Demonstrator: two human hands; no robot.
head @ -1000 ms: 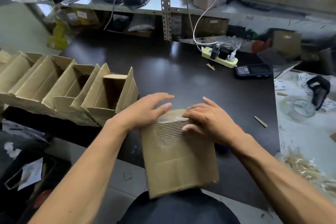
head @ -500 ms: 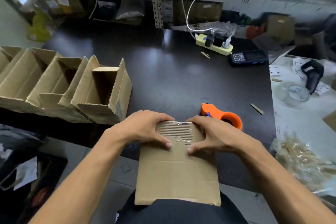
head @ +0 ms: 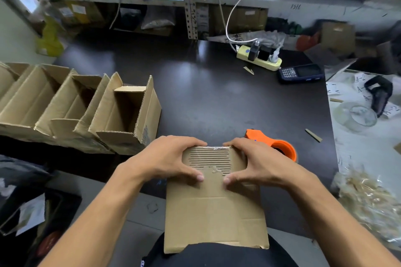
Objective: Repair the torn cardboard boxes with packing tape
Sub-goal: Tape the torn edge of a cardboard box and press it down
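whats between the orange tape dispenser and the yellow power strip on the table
In the head view, only bare dark tabletop lies between the orange tape dispenser and the yellow power strip; a small cardboard sliver sits just beside the strip.

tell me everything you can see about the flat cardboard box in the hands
The flattened box is plain brown corrugated cardboard, lying flat across the dark table's near edge. Near its far end the outer paper is torn off, baring ribbed fluting, with clear tape along that edge. The left hand and right hand grip its far corners, thumbs on top.
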